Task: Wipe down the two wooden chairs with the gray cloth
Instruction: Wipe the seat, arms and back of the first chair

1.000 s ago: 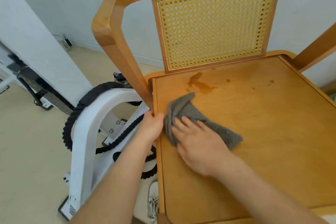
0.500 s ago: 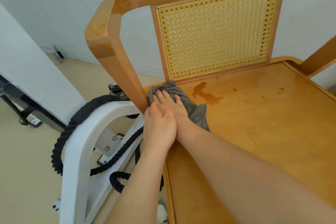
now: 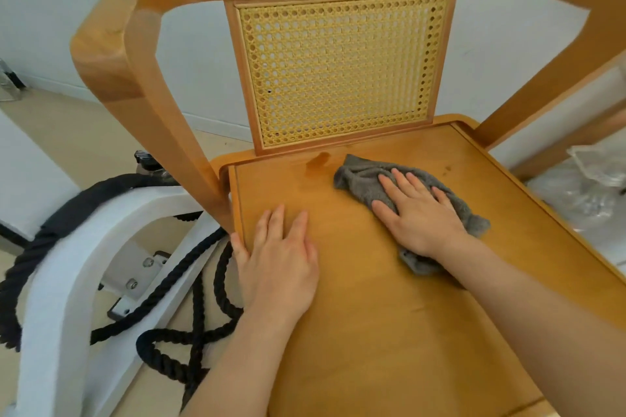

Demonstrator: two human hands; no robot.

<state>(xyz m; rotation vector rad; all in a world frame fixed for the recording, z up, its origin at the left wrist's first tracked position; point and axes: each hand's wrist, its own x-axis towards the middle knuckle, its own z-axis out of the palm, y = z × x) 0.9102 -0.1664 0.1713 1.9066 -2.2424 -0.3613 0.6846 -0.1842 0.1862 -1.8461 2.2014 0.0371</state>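
on chair seat (image 3: 372, 332), gray cloth (image 3: 359, 176), lying back-left to front-right

Our left hand (image 3: 277, 261) lies flat, palm down, fingers straight and pointing toward twelve o'clock, thumb on its nine o'clock side. Our right hand (image 3: 420, 213) sits at two o'clock from it, palm down, fingers spread and aimed at eleven.

We see a room in a home: wooden cane-backed chair (image 3: 372, 315), white frame (image 3: 61, 281) with black rope (image 3: 176, 342), pale floor (image 3: 67, 132).
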